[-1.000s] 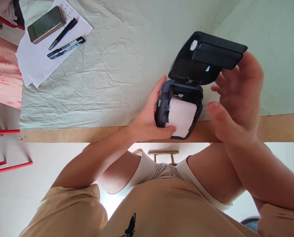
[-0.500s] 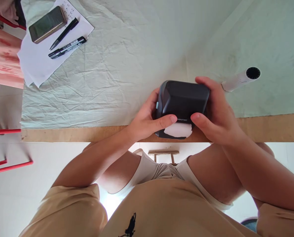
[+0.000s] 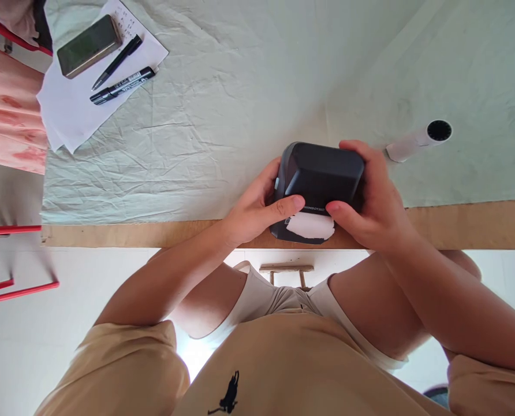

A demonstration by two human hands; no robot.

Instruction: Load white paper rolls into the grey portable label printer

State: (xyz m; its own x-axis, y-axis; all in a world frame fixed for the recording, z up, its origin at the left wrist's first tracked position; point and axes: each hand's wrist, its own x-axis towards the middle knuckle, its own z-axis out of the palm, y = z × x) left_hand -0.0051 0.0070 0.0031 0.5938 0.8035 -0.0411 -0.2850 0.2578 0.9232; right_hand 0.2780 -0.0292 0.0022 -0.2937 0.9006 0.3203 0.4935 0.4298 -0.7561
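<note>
A black label printer with lettering on its lid is gripped between both my hands, over the table's front edge. A white piece of label paper shows at its near side, below the lettering. My left hand wraps the printer's left side, thumb resting on the front edge of the lid. On the opposite side, my right hand curls round the right side, its thumb also at the front of the lid. The fingers underneath are partly hidden.
To the right lies a white cylinder with a black round end. At the far left, a phone, a black pen and a black marker rest on white paper sheets. Pale green cloth covers the wooden-edged table.
Both thumbs and the printer have shifted slightly left, and more of its lettering shows. The view has moved a little. Both hands keep their hold.
</note>
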